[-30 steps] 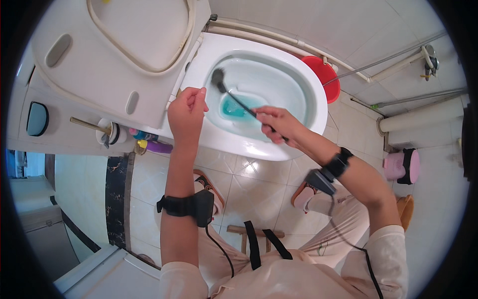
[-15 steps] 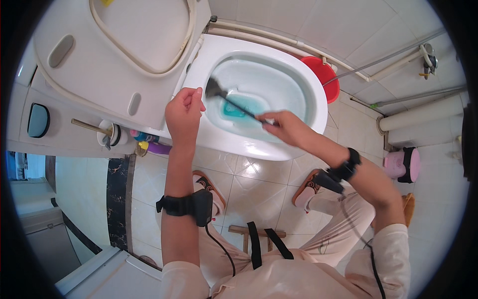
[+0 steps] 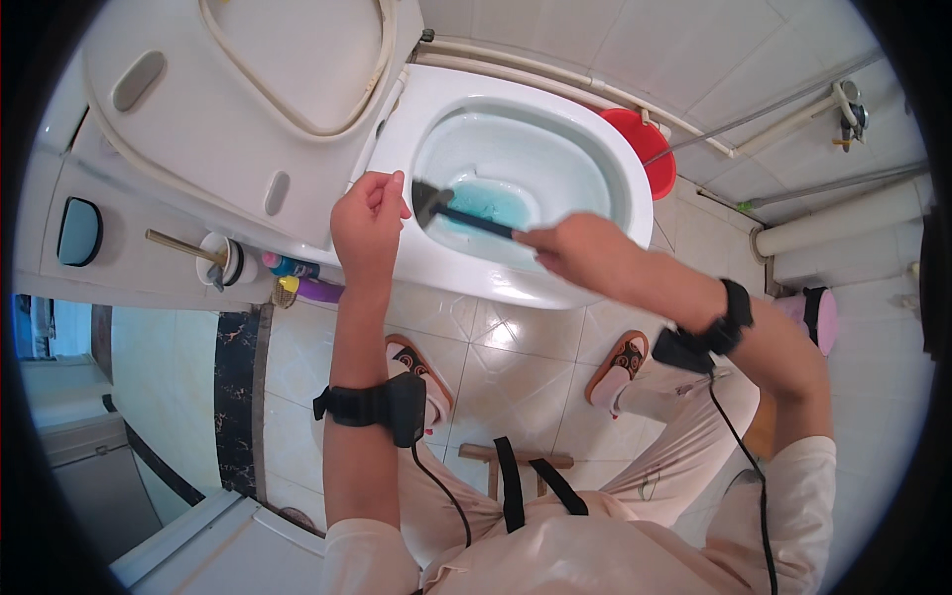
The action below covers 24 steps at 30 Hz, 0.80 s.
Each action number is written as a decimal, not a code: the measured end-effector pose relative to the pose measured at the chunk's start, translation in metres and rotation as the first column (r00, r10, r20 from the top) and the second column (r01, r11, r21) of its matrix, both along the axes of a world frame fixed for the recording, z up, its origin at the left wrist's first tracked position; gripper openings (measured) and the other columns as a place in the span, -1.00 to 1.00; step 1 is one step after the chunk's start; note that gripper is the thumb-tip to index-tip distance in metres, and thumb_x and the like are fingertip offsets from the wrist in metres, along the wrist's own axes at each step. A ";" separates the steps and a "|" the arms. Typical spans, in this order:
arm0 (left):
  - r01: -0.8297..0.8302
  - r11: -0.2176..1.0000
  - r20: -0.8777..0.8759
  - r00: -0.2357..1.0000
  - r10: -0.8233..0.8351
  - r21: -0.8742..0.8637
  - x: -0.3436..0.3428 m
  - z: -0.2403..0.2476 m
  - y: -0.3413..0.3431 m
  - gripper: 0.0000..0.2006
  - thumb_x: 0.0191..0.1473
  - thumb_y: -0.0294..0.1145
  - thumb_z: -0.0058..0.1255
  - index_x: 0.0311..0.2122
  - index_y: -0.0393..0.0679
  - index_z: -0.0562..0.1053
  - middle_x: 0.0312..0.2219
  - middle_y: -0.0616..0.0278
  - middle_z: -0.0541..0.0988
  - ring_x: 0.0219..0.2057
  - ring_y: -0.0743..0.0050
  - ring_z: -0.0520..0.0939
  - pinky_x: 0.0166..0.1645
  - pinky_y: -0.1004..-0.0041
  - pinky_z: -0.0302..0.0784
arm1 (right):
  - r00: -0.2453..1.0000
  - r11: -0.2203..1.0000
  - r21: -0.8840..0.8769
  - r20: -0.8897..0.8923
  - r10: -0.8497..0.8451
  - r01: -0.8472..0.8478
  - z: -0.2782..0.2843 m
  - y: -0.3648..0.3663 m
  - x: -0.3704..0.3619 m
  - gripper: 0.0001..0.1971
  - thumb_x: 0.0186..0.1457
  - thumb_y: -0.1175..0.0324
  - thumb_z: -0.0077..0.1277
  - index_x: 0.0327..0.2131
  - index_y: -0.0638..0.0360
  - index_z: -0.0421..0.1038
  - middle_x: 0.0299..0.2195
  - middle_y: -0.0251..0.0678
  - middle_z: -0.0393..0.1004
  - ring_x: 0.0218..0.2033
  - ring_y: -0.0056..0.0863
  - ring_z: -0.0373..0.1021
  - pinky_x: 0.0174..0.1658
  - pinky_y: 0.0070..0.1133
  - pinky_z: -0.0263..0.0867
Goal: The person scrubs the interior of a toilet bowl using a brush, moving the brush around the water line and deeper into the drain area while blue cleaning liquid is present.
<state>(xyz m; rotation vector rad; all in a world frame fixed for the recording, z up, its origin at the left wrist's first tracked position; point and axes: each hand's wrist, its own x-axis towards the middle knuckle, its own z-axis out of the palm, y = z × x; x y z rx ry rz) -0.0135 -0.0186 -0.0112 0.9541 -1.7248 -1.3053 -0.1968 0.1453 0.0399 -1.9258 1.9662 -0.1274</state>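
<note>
My right hand (image 3: pixel 583 250) is wrapped round the black handle of a toilet brush (image 3: pixel 478 221). The brush's dark head sits against the left inner wall of the white toilet bowl (image 3: pixel 633 159), partly behind my left hand. Blue-green water (image 3: pixel 501 201) lies at the bottom of the bowl. My left hand (image 3: pixel 369 220) is closed in a loose fist over the bowl's left edge, and nothing shows in its fingers. Whether it touches the rim I cannot tell. The raised toilet seat and lid (image 3: pixel 297 59) stand on the left.
A red bucket (image 3: pixel 650 149) stands behind the bowl at the right. To the left are a white holder (image 3: pixel 236 266) with a stick-like handle, and a purple bottle (image 3: pixel 317 290). Pipes (image 3: pixel 843 213) run along the right wall. A small wooden stool (image 3: pixel 478 453) is under me.
My right hand has moved slightly right. The brush head has shifted a little down along the bowl's left wall. My left hand has stayed nearly in place.
</note>
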 end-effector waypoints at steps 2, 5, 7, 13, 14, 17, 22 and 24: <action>-0.010 1.000 -0.001 1.000 0.010 -0.003 0.002 0.000 0.000 -0.83 0.08 -0.40 -0.05 -0.44 -0.31 0.43 -0.70 0.36 0.41 -0.66 0.78 0.36 -0.58 0.72 0.23 | 0.999 0.998 0.049 0.020 0.031 -0.032 0.008 0.010 -0.004 -0.67 -0.08 0.42 -0.01 -0.15 0.00 0.43 -0.51 -0.13 0.45 -0.43 -0.18 0.41 -0.34 -0.30 0.32; 0.007 1.000 -0.011 1.000 -0.007 0.028 -0.005 0.002 0.004 -0.82 0.08 -0.40 -0.05 -0.45 -0.30 0.42 -0.71 0.37 0.41 -0.66 0.78 0.36 -0.58 0.72 0.23 | 0.996 0.998 -0.061 0.090 -0.018 0.024 -0.006 -0.011 -0.020 -0.71 -0.09 0.43 -0.02 -0.20 0.07 0.46 -0.45 -0.12 0.47 -0.39 -0.17 0.40 -0.31 -0.34 0.31; 0.035 0.999 -0.015 0.999 -0.035 0.007 -0.010 0.000 0.008 -0.82 0.08 -0.39 -0.05 -0.46 -0.30 0.42 -0.71 0.37 0.41 -0.66 0.78 0.37 -0.58 0.72 0.23 | 0.992 0.984 -0.141 0.081 -0.102 0.113 -0.028 -0.030 -0.033 -0.71 -0.07 0.45 -0.02 -0.19 0.11 0.45 -0.41 -0.09 0.47 -0.38 -0.17 0.40 -0.28 -0.38 0.31; 0.035 0.999 0.058 0.998 -0.036 0.009 -0.012 -0.002 0.008 -0.81 0.09 -0.38 -0.05 -0.47 -0.27 0.41 -0.70 0.39 0.42 -0.65 0.80 0.39 -0.58 0.72 0.23 | 0.944 0.933 -0.186 0.182 -0.275 0.308 -0.044 -0.024 -0.036 -0.72 -0.05 0.44 -0.05 -0.19 0.16 0.44 -0.38 -0.07 0.46 -0.36 -0.13 0.39 -0.24 -0.40 0.30; 0.039 0.999 0.056 0.998 -0.040 0.010 -0.015 -0.006 0.010 -0.81 0.09 -0.38 -0.05 -0.47 -0.27 0.41 -0.70 0.39 0.42 -0.65 0.80 0.39 -0.58 0.72 0.23 | 0.947 0.930 -0.215 0.196 -0.256 0.296 -0.047 -0.020 -0.033 -0.72 -0.06 0.41 -0.07 -0.20 0.13 0.44 -0.42 -0.07 0.46 -0.37 -0.12 0.39 -0.26 -0.35 0.30; 0.109 0.994 0.157 0.982 -0.105 -0.015 -0.023 -0.025 0.016 -0.83 0.05 -0.37 -0.01 -0.45 -0.27 0.43 -0.69 0.35 0.45 -0.63 0.73 0.42 -0.54 0.67 0.30 | 0.994 0.992 -0.099 0.082 -0.072 0.080 -0.037 0.000 -0.021 -0.66 -0.07 0.42 -0.02 -0.13 0.04 0.41 -0.49 -0.10 0.45 -0.44 -0.16 0.40 -0.32 -0.36 0.31; 0.334 0.922 0.297 0.916 -0.269 -0.195 -0.044 -0.027 0.051 -0.86 -0.06 -0.39 0.06 -0.43 -0.24 0.46 -0.59 0.23 0.51 -0.56 0.53 0.49 -0.40 0.55 0.41 | 0.973 0.979 0.036 -0.107 0.203 -0.201 0.002 0.060 -0.050 -0.61 -0.10 0.45 0.01 -0.10 -0.06 0.40 -0.57 -0.18 0.43 -0.49 -0.23 0.41 -0.40 -0.37 0.31; 0.439 0.883 0.302 0.875 -0.378 -0.168 -0.052 -0.026 0.074 -0.87 -0.08 -0.40 0.08 -0.42 -0.23 0.47 -0.56 0.22 0.52 -0.55 0.51 0.50 -0.39 0.54 0.42 | 0.934 0.962 0.102 -0.233 0.272 -0.255 0.026 0.067 -0.065 -0.61 -0.10 0.45 0.01 -0.10 -0.08 0.41 -0.58 -0.22 0.43 -0.51 -0.26 0.41 -0.44 -0.39 0.31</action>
